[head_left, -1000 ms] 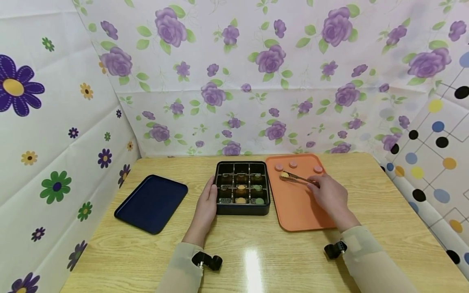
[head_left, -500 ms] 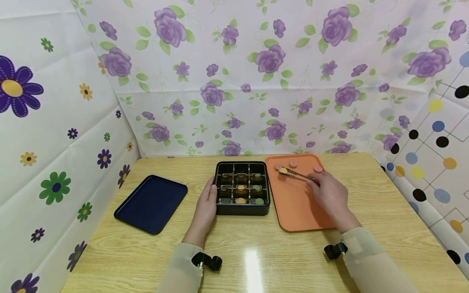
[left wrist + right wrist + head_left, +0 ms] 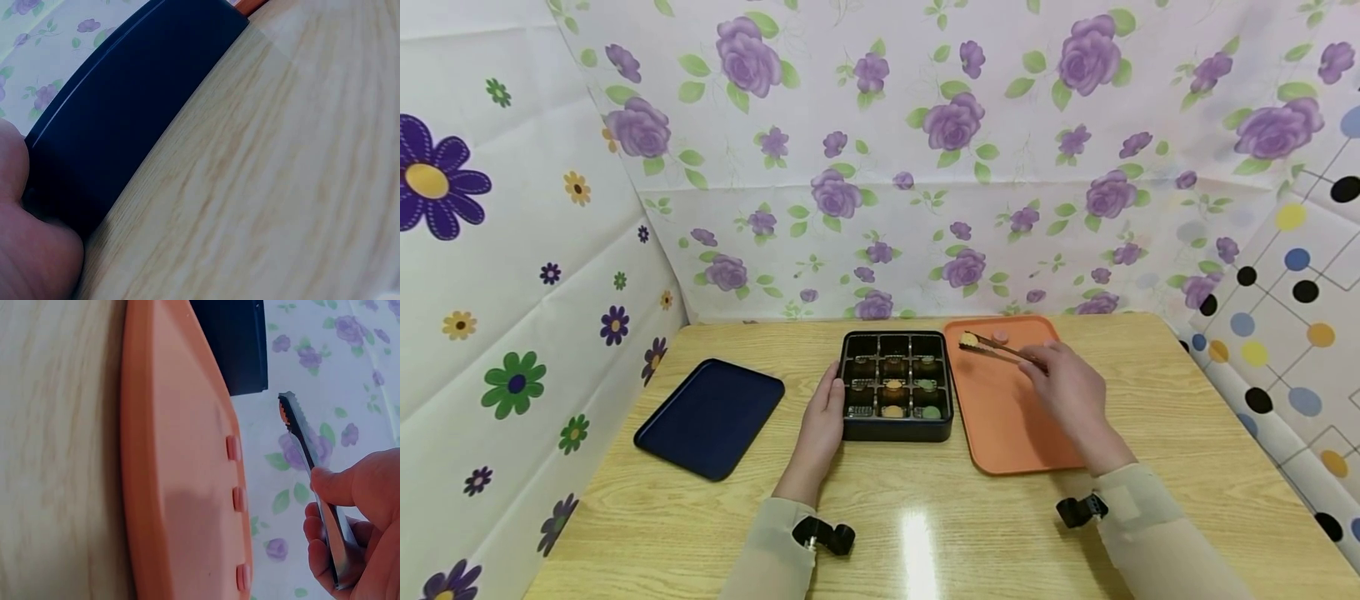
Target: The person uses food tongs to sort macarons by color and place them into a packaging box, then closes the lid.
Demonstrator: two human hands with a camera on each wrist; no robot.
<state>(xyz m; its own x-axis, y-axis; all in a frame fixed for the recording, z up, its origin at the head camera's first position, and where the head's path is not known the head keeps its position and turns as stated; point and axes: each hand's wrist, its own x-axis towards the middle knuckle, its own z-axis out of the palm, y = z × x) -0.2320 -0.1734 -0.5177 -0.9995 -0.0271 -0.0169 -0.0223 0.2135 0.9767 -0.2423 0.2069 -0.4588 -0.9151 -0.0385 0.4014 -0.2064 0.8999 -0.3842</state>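
Note:
My right hand grips metal tongs, thumb on one arm and fingers curled round the other. Between the serrated tips is a small round yellow piece, held up above the far left of the orange tray. In the right wrist view several pink round pieces lie along that tray's edge. My left hand rests along the left wall of a dark divided box, its thumb by the rim. Inside, yellow pieces fill part of the middle column and green pieces part of the right one.
A flat navy tray lies to the left of my left hand. The box stands right beside the orange tray's left edge. Flowered cloth hangs behind the wooden table.
My right hand has raised the tongs with the yellow piece and shifted them left toward the box, over the far pink pieces. My left hand and the box have stayed put.

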